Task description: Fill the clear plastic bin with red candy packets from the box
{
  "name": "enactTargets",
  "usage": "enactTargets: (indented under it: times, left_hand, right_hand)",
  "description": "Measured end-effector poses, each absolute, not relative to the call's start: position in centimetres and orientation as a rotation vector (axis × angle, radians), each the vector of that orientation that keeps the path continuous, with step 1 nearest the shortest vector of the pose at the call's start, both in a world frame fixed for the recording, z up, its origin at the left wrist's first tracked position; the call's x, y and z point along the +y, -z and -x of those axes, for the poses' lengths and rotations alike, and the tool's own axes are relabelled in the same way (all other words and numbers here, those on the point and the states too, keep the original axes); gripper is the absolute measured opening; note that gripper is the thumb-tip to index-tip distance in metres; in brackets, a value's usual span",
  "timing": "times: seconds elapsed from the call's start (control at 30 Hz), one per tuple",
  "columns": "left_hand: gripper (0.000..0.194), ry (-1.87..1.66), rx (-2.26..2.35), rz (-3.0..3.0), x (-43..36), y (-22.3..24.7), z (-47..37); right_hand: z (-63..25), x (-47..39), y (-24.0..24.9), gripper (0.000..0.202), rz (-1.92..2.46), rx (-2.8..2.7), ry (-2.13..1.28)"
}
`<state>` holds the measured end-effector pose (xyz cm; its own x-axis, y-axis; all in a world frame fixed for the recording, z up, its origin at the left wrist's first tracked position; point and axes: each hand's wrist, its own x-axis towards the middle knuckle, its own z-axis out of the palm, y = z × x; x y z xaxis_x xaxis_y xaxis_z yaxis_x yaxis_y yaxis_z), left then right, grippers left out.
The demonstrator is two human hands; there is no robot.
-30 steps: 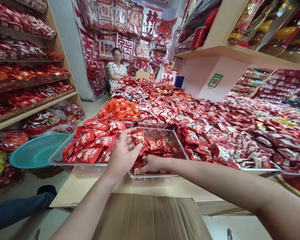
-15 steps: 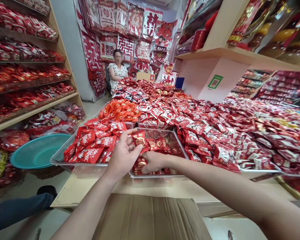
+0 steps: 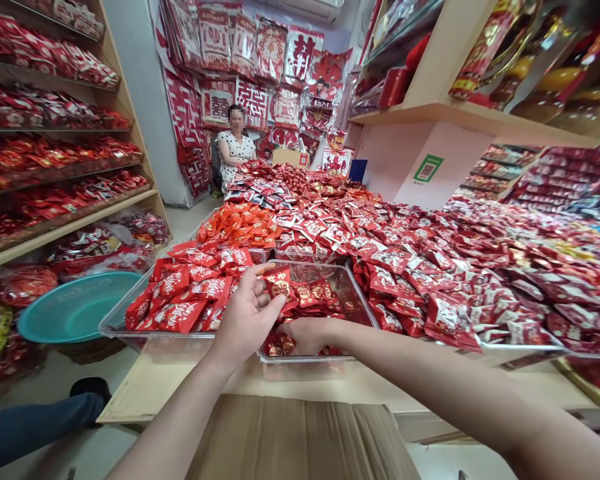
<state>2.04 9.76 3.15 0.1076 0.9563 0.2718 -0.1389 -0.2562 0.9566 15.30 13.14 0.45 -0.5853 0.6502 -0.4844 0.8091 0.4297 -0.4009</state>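
My left hand (image 3: 250, 310) is closed on a red candy packet (image 3: 279, 283) with gold print, held over the left side of a clear plastic bin (image 3: 365, 300). Lower in that bin is my right hand (image 3: 305, 335), its fingers bent down among small red-and-gold packets (image 3: 281, 345); the fingertips are hidden, so I cannot see what they grip. More gold-printed packets (image 3: 313, 293) lie toward the back of the bin. Just left, a second clear bin (image 3: 113, 323) is heaped with brighter red packets (image 3: 183, 297) with white lettering.
A cardboard box (image 3: 303, 437) sits below the table edge (image 3: 130, 393). Heaps of wrapped sweets (image 3: 430, 267) spread to the right. A teal basin (image 3: 80, 310) and filled shelves (image 3: 60, 160) stand left. A person (image 3: 235, 147) sits at the back; a trouser leg (image 3: 35, 427) shows lower left.
My right hand has sunk a little deeper among the packets, and its fingers are now more hidden. My left hand still holds its packet in about the same place. The view has shifted slightly.
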Motion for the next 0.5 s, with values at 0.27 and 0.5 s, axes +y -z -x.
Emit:
enactTargets:
  times: [0.27,0.5]
  left_hand:
    - [0.038,-1.364,0.865,-1.380,9.78,-3.01,-1.90]
    - [0.039,-1.361,0.867,-1.385,9.82,-3.08,-1.94]
  right_hand:
    - [-15.59,13.27,-0.50,0.057,-1.240,2.414,0.924]
    - [-15.49,13.37,-0.38,0.066,-1.166,2.381,0.872]
